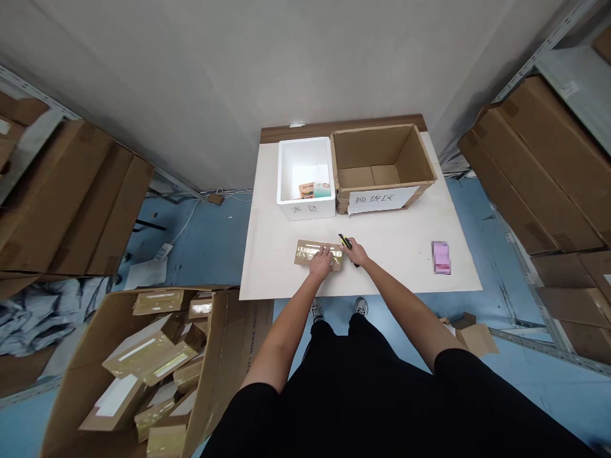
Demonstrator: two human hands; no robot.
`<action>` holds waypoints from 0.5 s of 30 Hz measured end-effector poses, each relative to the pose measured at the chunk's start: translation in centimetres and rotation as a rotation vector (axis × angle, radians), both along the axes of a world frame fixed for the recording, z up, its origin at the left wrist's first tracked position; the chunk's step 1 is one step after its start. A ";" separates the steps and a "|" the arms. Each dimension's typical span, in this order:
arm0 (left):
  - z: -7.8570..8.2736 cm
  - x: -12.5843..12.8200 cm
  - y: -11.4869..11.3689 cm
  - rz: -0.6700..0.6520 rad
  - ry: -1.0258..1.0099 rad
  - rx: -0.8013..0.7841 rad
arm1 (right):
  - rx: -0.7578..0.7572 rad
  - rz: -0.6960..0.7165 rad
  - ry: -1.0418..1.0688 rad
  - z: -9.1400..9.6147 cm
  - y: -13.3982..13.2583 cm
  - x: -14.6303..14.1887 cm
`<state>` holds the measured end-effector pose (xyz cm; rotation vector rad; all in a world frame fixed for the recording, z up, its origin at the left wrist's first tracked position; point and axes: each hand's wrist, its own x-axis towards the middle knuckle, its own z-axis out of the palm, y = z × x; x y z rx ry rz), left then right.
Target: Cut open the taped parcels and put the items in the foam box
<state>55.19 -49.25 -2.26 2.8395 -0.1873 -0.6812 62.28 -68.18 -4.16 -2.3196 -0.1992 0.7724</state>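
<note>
A small taped cardboard box lies near the front edge of the white-topped table. My left hand rests on top of it with the fingers lying over the shiny tape. Just right of the box, my right hand is closed around a black and yellow utility knife. The knife's front end points up and to the left, close to the box's right end. Whether its blade is out is too small to tell.
Behind the box stand a white foam box with small printed packs inside and an open cardboard carton with a paper label. A pink item lies at the right. On the floor at left, a big carton holds several taped boxes. Shelves flank both sides.
</note>
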 end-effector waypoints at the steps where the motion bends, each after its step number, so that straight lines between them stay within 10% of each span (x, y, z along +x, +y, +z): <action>1: -0.1 0.0 0.0 0.007 0.014 -0.011 | 0.058 0.029 0.038 0.1 -0.9 -0.4; 5: 0.0 0.6 0.1 0.034 0.052 -0.044 | 0.112 0.197 0.144 0.5 -3.7 -1.5; 15: -0.2 0.9 0.3 0.088 0.026 -0.100 | -0.344 0.431 -0.018 1.3 -3.0 1.2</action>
